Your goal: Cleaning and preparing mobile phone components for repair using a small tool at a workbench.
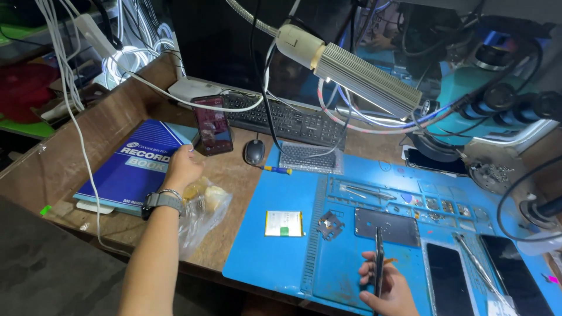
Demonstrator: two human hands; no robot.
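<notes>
My right hand (389,287) pinches a thin dark phone (379,263), held on edge and upright above the blue work mat (275,257), fingers curled around its lower end at about five o'clock in my view. My left hand (182,167) reaches out toward ten o'clock with its fingers bent downward, resting at the near edge of a blue record book (132,167); whether it grips anything I cannot tell. A watch (164,200) sits on that wrist. Just beside the wrist, at its three o'clock, lies a clear plastic bag (202,210) with pale round pieces inside.

On the mat, at nine o'clock from the held phone, a flat battery (284,223) lies near a small metal part (331,225). At twelve o'clock from it rests a dark phone back (387,225). Two dark screens (448,278) lie at three o'clock. Farther up the surface (76,158), a phone with a reddish screen (212,124) leans near a mouse (254,151) and keyboard (287,120), under a ribbed lamp (357,73).
</notes>
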